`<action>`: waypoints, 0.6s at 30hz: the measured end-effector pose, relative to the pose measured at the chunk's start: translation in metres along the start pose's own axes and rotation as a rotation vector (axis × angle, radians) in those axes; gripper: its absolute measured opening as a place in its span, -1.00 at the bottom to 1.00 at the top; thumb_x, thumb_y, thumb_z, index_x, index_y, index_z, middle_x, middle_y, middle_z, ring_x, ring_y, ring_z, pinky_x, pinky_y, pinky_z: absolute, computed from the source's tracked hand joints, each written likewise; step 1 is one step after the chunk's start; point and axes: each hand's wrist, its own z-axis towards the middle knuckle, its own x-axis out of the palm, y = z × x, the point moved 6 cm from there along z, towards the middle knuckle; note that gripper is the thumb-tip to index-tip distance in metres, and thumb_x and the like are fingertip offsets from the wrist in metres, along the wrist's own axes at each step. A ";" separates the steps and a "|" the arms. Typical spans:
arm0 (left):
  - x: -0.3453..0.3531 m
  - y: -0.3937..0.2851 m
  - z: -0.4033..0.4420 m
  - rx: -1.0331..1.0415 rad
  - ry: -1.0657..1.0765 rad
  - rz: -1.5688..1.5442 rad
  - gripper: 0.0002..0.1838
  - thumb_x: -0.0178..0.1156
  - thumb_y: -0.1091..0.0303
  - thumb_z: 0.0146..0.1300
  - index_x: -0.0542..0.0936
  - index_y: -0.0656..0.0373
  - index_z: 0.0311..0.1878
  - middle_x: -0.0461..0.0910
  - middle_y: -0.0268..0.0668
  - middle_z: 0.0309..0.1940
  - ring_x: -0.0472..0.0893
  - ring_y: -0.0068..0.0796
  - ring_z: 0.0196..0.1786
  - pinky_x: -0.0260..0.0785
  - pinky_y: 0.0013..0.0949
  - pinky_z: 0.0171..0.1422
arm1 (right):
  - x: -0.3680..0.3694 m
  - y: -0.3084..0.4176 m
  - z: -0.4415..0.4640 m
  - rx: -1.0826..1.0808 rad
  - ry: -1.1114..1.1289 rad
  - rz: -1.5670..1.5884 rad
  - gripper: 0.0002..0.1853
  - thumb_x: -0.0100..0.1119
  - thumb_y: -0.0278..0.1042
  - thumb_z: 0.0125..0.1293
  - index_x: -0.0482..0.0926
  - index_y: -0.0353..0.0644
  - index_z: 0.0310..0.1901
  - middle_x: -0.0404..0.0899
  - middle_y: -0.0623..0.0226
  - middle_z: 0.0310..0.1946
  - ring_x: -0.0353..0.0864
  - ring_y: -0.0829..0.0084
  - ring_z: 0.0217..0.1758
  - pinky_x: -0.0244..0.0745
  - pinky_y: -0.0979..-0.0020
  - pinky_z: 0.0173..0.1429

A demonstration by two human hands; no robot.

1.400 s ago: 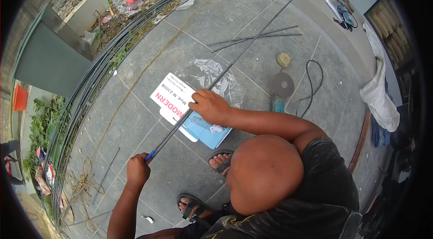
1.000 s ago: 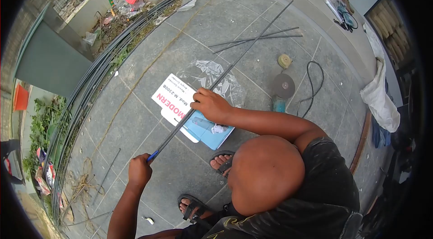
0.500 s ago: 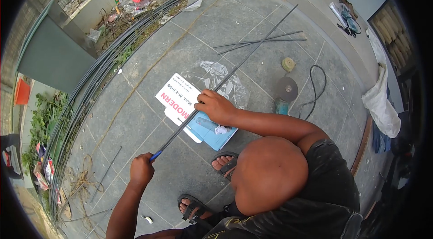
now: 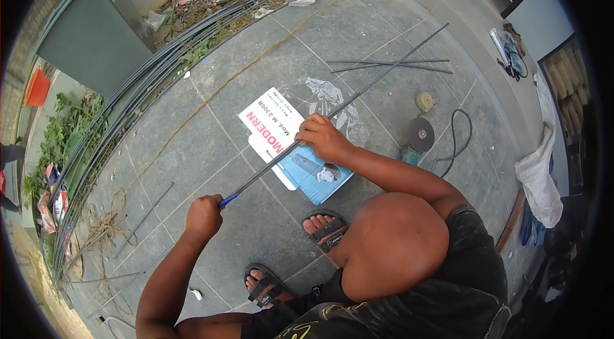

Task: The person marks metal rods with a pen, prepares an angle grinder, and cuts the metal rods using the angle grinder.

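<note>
The dark bar (image 4: pixel 267 169) was held at a slant above the tiled floor (image 4: pixel 262 236), its near end at the left hand and its far end out beyond the right hand. Between the hands it looked thicker than at the far end; whether a second bar lay alongside could not be determined.

Left hand (image 4: pixel 204 216): fingers curled into a fist around a blue piece (image 4: pixel 228 199) at the near end of the bar. Most of this piece was hidden in the grip, so its kind could not be told. Right hand (image 4: pixel 325 139): fingers folded over the bar further along, with no visible gap; the thumb was largely concealed.

Step in hand, as judged: two-point support of the bar, with the blue piece applied at one end. By the same judgement, the next move called for a steady right-hand hold, a firm left-hand grip and free room at the far end.

Below the right hand lay a printed carton (image 4: pixel 306 176), with clear plastic (image 4: pixel 325 89) beside it. The far length of the bar passed across two crossed rods (image 4: pixel 384 66) in view; contact could not be confirmed. An angle grinder (image 4: pixel 419 137) lay to the right, near a yellowish roll (image 4: pixel 425 102). A bundle of long bars (image 4: pixel 185 45) curved along the floor's edge.
</note>
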 end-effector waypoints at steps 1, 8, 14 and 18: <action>-0.001 0.000 0.001 -0.006 0.013 -0.005 -0.96 0.24 0.46 0.18 0.61 0.21 -0.35 0.65 0.02 -0.38 0.66 0.09 -0.25 0.51 0.02 -0.14 | 0.000 0.000 0.001 -0.009 0.006 0.009 -0.85 0.29 -0.49 0.14 0.65 -0.15 -0.22 0.55 0.36 -0.24 0.48 0.27 0.00 0.37 0.26 0.14; -0.002 0.002 0.000 -0.032 0.036 -0.044 -0.91 0.27 0.42 0.23 0.61 0.24 -0.34 0.66 0.05 -0.37 0.66 0.13 -0.23 0.51 0.04 -0.10 | 0.001 -0.002 0.002 0.081 0.045 0.036 -0.88 0.31 -0.53 0.15 0.67 -0.16 -0.26 0.58 0.37 -0.26 0.50 0.27 0.00 0.33 0.25 0.16; -0.004 0.005 0.002 -0.084 0.090 -0.119 -0.85 0.31 0.38 0.21 0.61 0.27 -0.30 0.66 0.07 -0.37 0.67 0.14 -0.22 0.51 0.04 -0.08 | 0.003 -0.004 0.001 0.079 0.062 0.026 -0.83 0.33 -0.57 0.13 0.68 -0.17 -0.22 0.60 0.32 -0.22 0.52 0.26 0.01 0.34 0.23 0.15; -0.027 0.002 -0.001 -0.126 0.108 -0.186 -0.68 0.33 0.19 0.26 0.59 0.32 -0.32 0.65 0.07 -0.39 0.67 0.14 -0.23 0.51 0.01 -0.10 | 0.002 -0.002 0.005 0.091 0.048 -0.004 -0.84 0.33 -0.58 0.10 0.68 -0.19 -0.25 0.61 0.31 -0.24 0.53 0.24 -0.02 0.37 0.22 0.14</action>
